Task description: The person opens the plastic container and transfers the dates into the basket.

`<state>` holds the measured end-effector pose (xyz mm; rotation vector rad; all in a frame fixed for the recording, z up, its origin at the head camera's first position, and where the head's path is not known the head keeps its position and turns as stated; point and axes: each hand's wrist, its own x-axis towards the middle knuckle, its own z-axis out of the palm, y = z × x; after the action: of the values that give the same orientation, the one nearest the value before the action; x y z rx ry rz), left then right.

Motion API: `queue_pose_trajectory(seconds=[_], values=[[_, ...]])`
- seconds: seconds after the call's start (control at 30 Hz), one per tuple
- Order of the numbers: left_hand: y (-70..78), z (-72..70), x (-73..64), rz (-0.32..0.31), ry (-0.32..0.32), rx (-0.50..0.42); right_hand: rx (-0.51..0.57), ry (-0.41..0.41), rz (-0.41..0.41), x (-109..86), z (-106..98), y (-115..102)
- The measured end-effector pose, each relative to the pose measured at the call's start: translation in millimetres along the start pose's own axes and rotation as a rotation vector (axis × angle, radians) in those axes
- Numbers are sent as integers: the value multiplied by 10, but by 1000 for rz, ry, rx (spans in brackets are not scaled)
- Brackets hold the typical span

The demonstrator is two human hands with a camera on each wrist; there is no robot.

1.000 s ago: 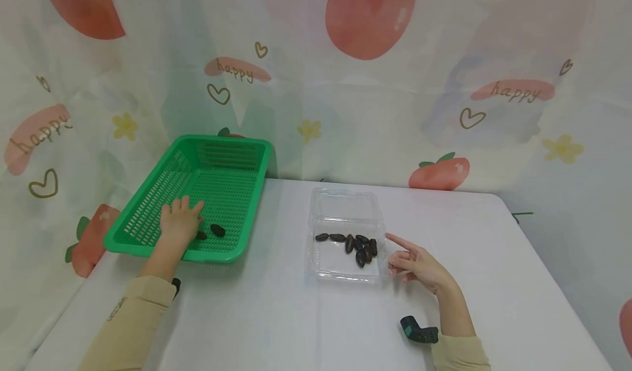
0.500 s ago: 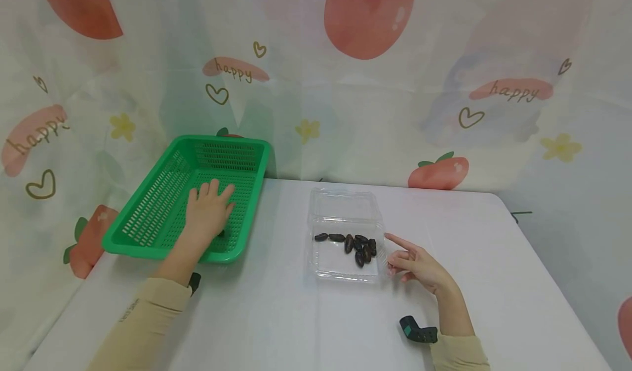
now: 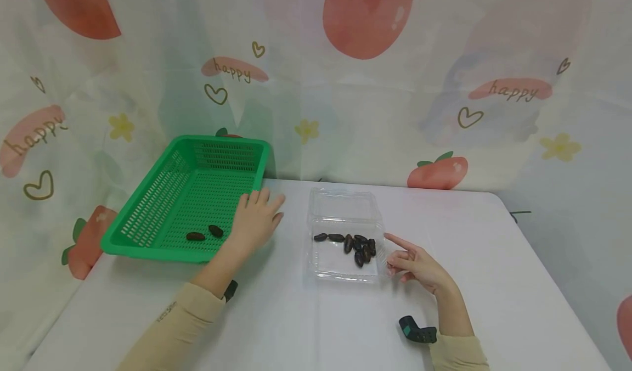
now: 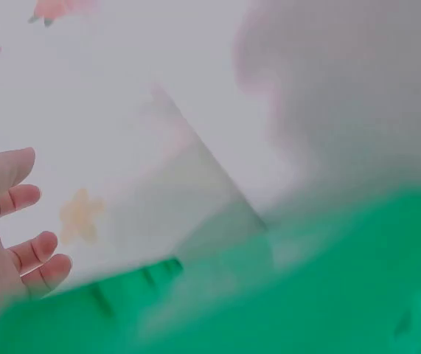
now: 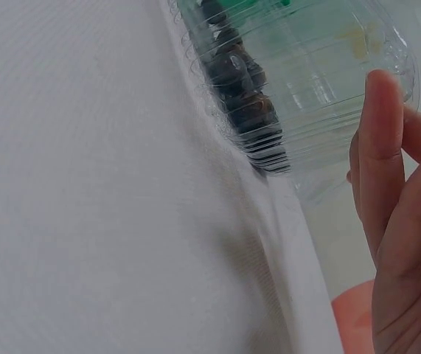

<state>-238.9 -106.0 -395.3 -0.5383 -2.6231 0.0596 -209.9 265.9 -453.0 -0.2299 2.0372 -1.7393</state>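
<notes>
My left hand (image 3: pixel 254 223) hovers over the right rim of the green basket (image 3: pixel 118 245), fingers spread. In the left wrist view its fingers (image 4: pixel 37 251) stand apart, with nothing visible between them. Two dark brown oval pieces, resembling dates or nuts, lie in the near part of the basket: one piece (image 3: pixel 195 236) and a second piece (image 3: pixel 215 231). A clear plastic clamshell box (image 3: pixel 331 264), lid folded back, contains several similar dark pieces (image 3: pixel 348 243). My right hand (image 3: pixel 419 266) is at the box's right edge, index finger extended and touching or nearly touching the plastic.
The white table (image 3: pixel 276 327) carries the basket at left and the box at centre. A printed cloth (image 3: pixel 365 113) hangs close behind the table's back edge. Black straps with a small device (image 3: pixel 417 331) sit at my wrists.
My left hand has moved right from inside the basket to its right rim, uncovering both pieces there. My right hand and the box have stayed in place.
</notes>
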Motion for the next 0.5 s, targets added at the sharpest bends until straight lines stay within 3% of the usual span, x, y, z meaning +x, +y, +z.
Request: queue_pose_trajectory(seconds=[0.23,0.5], values=[[374,149,20,83,-10,30,3,-1,-2,3,1,4],[731,302,73,122,-83,5,-3,2,-2,1,9,-2]])
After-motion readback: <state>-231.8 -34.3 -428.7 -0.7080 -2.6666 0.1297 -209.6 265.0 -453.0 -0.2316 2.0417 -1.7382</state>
